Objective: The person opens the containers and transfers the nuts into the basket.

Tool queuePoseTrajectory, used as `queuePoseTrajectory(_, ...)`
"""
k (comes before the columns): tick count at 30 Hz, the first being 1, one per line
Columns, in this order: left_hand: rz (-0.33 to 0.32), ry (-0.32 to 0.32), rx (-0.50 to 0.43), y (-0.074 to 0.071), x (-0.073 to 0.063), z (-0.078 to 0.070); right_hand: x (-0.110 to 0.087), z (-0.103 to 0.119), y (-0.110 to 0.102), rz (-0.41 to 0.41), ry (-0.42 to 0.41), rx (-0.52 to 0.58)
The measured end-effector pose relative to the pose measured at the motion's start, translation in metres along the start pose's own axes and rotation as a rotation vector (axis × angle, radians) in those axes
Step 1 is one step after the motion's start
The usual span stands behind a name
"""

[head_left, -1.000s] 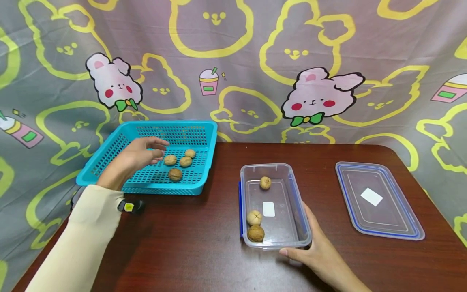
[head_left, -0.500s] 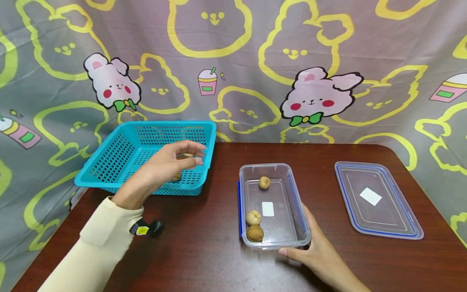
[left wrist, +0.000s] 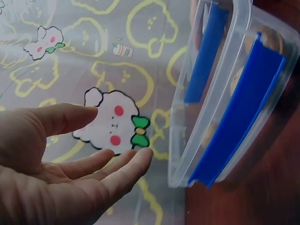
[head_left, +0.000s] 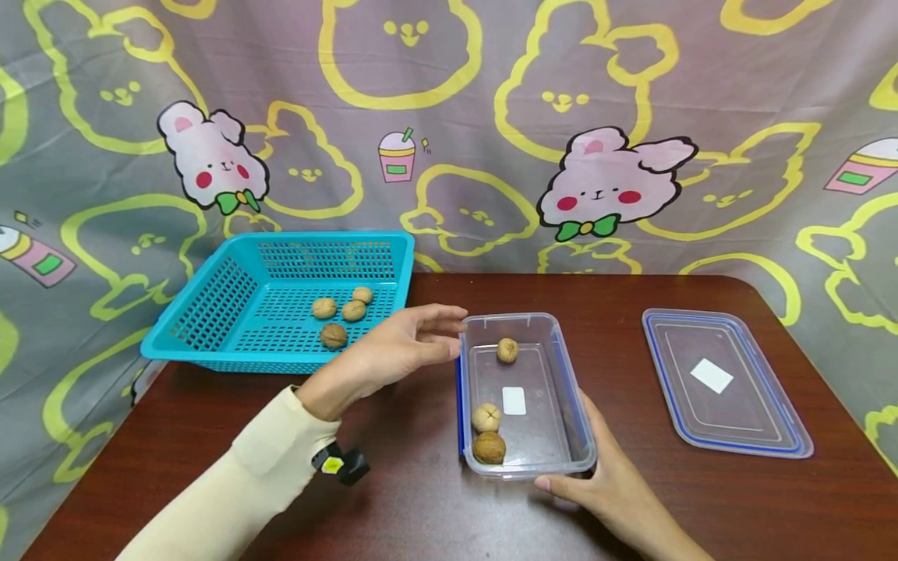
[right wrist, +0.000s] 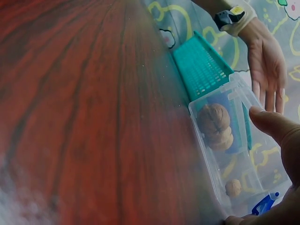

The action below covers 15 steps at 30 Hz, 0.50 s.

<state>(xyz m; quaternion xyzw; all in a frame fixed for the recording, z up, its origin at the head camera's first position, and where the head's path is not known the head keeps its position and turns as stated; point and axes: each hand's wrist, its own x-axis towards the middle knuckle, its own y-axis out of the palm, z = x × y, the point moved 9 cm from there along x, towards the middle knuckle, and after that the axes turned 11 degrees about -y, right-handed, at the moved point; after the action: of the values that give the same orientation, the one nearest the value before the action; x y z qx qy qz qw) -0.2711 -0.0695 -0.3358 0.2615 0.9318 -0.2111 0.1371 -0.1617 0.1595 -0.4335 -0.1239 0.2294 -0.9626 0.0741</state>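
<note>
My left hand (head_left: 393, 351) hovers beside the upper left edge of a clear plastic container (head_left: 540, 421). In the left wrist view nothing lies between its thumb and loosely bent fingers (left wrist: 117, 176). My right hand (head_left: 617, 479) grips the container's near right corner, thumb in front and fingers along the right side. Inside sit a lone walnut (head_left: 507, 350) toward the far end, a pale walnut (head_left: 486, 418) and a browner walnut (head_left: 489, 448) at the near left. A blue side latch (left wrist: 243, 110) hangs down on the container's left side.
A turquoise basket (head_left: 210, 273) at the back left holds several walnuts, among them a darker walnut (head_left: 334, 336). To the right lies a clear lid (head_left: 730, 382) with a blue seal. A patterned curtain (head_left: 449, 117) hangs behind the brown table (head_left: 414, 506).
My left hand has moved right, from over the basket to the container's left edge. Right hand and container stay in place. The walnuts in both look unchanged.
</note>
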Motion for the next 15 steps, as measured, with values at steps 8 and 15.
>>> queuePoseTrajectory(8, 0.04, -0.022, -0.012, 0.028, 0.022, 0.002, -0.001, -0.001, 0.001, 0.002, -0.001, -0.006)
queuePoseTrajectory(15, 0.09, -0.054, -0.098, 0.047, 0.045, 0.007, 0.0, 0.001, 0.002, 0.002, -0.021, 0.043)
